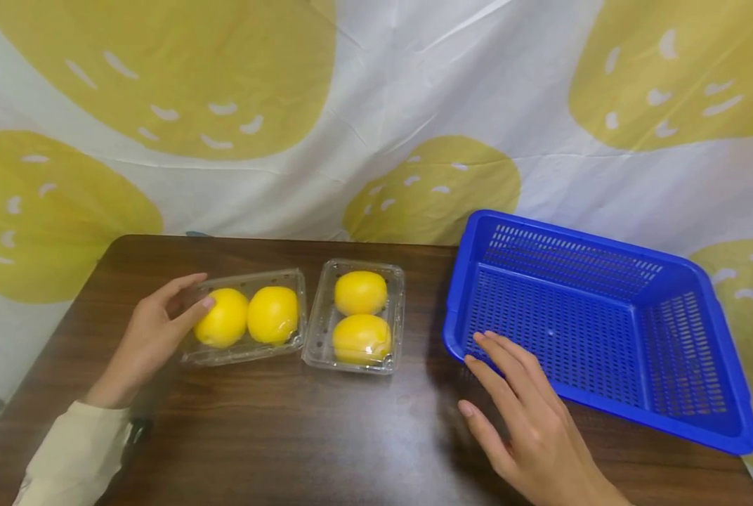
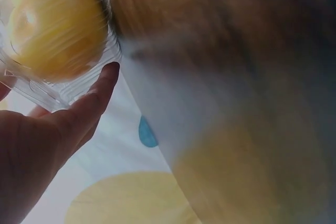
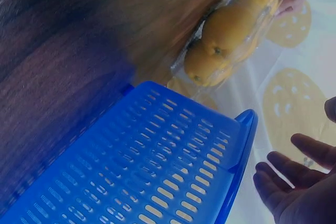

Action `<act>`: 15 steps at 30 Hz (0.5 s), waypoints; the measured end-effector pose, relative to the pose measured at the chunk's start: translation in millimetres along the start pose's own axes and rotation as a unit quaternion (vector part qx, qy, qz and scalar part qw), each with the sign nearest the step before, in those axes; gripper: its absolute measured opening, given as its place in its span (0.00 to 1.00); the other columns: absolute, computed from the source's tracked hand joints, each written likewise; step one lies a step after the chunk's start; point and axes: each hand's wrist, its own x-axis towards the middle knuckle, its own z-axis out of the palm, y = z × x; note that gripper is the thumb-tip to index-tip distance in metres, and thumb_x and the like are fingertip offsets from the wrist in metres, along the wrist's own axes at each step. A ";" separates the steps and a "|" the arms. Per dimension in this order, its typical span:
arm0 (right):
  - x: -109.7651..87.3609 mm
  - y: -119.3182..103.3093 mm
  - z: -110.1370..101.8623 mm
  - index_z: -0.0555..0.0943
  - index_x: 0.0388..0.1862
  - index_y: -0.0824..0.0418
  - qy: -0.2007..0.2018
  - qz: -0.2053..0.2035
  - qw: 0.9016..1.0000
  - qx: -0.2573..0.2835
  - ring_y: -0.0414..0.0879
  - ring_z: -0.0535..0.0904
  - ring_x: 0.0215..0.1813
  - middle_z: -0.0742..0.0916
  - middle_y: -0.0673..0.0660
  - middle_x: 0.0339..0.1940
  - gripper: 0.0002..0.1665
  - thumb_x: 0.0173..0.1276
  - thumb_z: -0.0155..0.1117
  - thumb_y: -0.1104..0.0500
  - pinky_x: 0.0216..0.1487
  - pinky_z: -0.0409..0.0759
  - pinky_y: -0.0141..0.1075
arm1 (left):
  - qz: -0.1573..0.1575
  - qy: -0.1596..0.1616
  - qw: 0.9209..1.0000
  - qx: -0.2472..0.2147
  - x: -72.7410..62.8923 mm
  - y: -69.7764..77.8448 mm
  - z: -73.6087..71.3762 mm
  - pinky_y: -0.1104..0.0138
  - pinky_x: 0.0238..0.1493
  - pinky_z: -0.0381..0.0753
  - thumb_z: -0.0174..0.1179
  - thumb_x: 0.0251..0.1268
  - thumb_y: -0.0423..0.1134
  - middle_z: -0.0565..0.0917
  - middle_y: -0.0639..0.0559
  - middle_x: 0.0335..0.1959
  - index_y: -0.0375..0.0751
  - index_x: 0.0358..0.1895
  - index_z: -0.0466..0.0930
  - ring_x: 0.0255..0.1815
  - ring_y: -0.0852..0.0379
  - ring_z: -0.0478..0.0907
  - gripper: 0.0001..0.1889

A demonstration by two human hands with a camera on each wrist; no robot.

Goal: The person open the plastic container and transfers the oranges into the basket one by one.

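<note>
My left hand (image 1: pixel 152 327) grips the left end of a clear plastic box (image 1: pixel 244 357), thumb on the near side and fingers at the far side. Two round yellow fruits (image 1: pixel 273 315) lie inside it. In the left wrist view, a finger reaches along the wall of this plastic box (image 2: pixel 79 90). Just to its right stands a second clear box (image 1: pixel 318 344) with two more yellow fruits (image 1: pixel 360 293). Over the near left rim of a blue perforated basket (image 1: pixel 553 330) hovers my right hand (image 1: pixel 534 422), fingers spread and holding nothing.
The brown wooden table (image 1: pixel 326 436) carries the boxes and the basket, which takes up its right side. Behind its far edge hangs a white cloth (image 1: pixel 256 200) printed with large yellow fruit shapes.
</note>
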 end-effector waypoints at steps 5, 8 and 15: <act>0.1 -2.2 2.7 0.85 0.54 0.78 -0.005 -0.025 0.999 0.020 0.72 0.81 0.61 0.85 0.77 0.63 0.26 0.89 0.57 0.53 0.84 0.69 0.40 | -0.006 -0.006 1.000 -0.001 -4.8 -3.1 -3.0 0.84 0.46 0.77 0.65 0.83 0.49 0.81 0.34 0.70 0.38 0.82 0.71 0.56 0.58 0.76 0.33; 0.6 -3.4 4.4 0.85 0.53 0.79 -0.004 -0.041 0.999 0.031 0.72 0.82 0.59 0.85 0.78 0.62 0.25 0.88 0.57 0.55 0.84 0.69 0.40 | -0.008 -0.009 1.000 -0.004 -8.7 -4.9 -5.0 0.86 0.49 0.74 0.65 0.83 0.49 0.79 0.34 0.73 0.37 0.82 0.72 0.59 0.58 0.75 0.33; 0.1 -7.3 7.7 0.86 0.54 0.78 -0.011 -0.052 0.998 0.040 0.70 0.82 0.62 0.85 0.77 0.64 0.24 0.88 0.57 0.55 0.84 0.70 0.42 | -0.017 -0.010 1.000 0.003 -17.2 -8.9 -8.6 0.84 0.47 0.75 0.66 0.83 0.48 0.81 0.37 0.70 0.38 0.82 0.72 0.54 0.60 0.74 0.32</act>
